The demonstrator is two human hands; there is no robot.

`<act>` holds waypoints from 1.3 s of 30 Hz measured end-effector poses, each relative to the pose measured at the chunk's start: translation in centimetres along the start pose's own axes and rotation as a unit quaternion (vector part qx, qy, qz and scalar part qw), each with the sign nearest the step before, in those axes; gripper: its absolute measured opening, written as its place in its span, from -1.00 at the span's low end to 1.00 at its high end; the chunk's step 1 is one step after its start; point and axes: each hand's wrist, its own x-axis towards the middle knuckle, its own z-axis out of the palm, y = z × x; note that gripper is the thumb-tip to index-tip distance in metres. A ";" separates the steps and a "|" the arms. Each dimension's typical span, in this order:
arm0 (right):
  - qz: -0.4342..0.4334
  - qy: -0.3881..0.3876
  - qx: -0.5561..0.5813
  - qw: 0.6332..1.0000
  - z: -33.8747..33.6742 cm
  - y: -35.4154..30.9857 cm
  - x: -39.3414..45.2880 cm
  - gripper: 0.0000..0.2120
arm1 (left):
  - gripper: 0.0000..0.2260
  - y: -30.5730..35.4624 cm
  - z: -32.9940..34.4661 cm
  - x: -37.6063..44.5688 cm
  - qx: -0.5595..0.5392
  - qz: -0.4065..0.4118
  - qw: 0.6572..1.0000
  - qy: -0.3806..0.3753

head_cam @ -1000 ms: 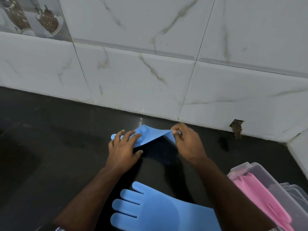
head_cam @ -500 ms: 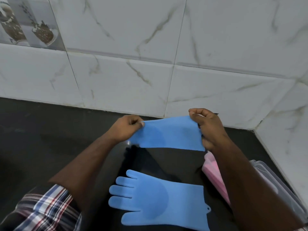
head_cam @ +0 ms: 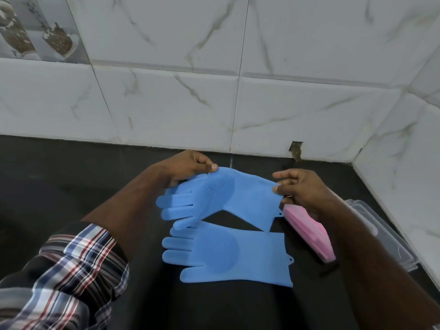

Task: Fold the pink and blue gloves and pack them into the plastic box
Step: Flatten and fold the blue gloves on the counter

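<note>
Hands hold a blue silicone glove with a bristled palm (head_cam: 219, 196) stretched at mid-frame above the black table (head_cam: 59, 186): the left hand (head_cam: 188, 166) pinches its palm edge, the right hand (head_cam: 300, 189) pinches its cuff corner. Just below, a second blue silicone glove (head_cam: 228, 253) lies flat. Right of centre, folded pink gloves (head_cam: 309, 232) sit by the clear plastic box (head_cam: 385, 236).
</note>
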 end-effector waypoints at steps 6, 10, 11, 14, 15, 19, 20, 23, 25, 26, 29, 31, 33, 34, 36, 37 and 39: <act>-0.078 0.049 -0.127 0.988 -0.7 2.2 -1.6 -0.76 | -0.83 -0.1 0.6 -1.1 0.068 0.016 0.998 -0.008; -0.099 0.039 -0.180 0.978 -0.6 3.3 -3.0 -0.81 | -0.83 -0.5 1.4 -1.9 0.092 0.022 0.996 0.006; -0.098 0.037 -0.187 0.977 -0.6 3.7 -3.3 -0.80 | -0.83 -0.8 1.6 -2.0 0.092 0.021 0.995 0.011; -0.082 0.034 -0.190 0.978 -0.4 4.9 -3.9 -0.80 | -0.80 -1.6 2.1 -2.5 0.093 0.021 0.995 0.023; -0.081 0.038 -0.193 0.977 -0.3 5.1 -4.0 -0.82 | -0.79 -1.7 2.3 -2.6 0.092 0.023 0.995 0.027; -0.100 0.062 -0.214 0.970 -0.4 5.4 -4.3 -0.87 | -0.81 -1.8 2.6 -3.5 0.083 0.030 0.995 0.034; -0.100 0.063 -0.213 0.970 -0.5 5.5 -4.6 -0.87 | -0.83 -1.9 2.7 -3.8 0.085 0.033 0.995 0.034; -0.094 0.052 -0.210 0.972 -0.8 6.1 -5.9 -0.88 | -0.87 -2.5 3.1 -4.9 0.076 0.029 0.996 0.026; -0.082 0.021 -0.221 0.972 -0.9 6.9 -6.7 -0.86 | -0.86 -3.1 3.3 -5.8 0.059 0.014 0.998 0.002; -0.068 -0.003 -0.228 0.971 -1.0 7.4 -7.1 -0.84 | -0.83 -3.5 3.3 -6.2 0.054 0.007 0.999 -0.006; -0.004 -0.120 -0.239 0.964 -1.0 8.4 -7.8 -0.83 | -0.78 -5.2 3.1 -6.9 0.025 -0.013 0.999 0.021; 0.035 -0.188 -0.242 0.951 -0.7 8.8 -8.1 -0.83 | -0.80 -6.2 2.7 -7.2 0.020 -0.026 0.998 0.059; 0.032 -0.175 -0.227 0.958 -0.1 9.1 -7.9 -0.82 | -0.91 -7.2 2.5 -7.4 0.063 -0.037 0.993 0.096; 0.021 -0.141 -0.222 0.965 0.2 9.3 -7.4 -0.80 | -0.93 -7.7 2.4 -7.5 0.098 -0.046 0.988 0.113; 0.004 -0.072 -0.264 0.962 0.9 9.9 -6.2 -0.68 | -0.91 -9.1 2.3 -7.6 0.176 -0.088 0.972 0.131; -0.003 -0.052 -0.314 0.948 1.1 10.2 -5.5 -0.61 | -0.87 -9.8 2.3 -7.7 0.219 -0.114 0.961 0.122; -0.010 -0.045 -0.411 0.911 1.5 11.0 -4.2 -0.49 | -0.76 -11.0 2.5 -7.8 0.275 -0.158 0.945 0.078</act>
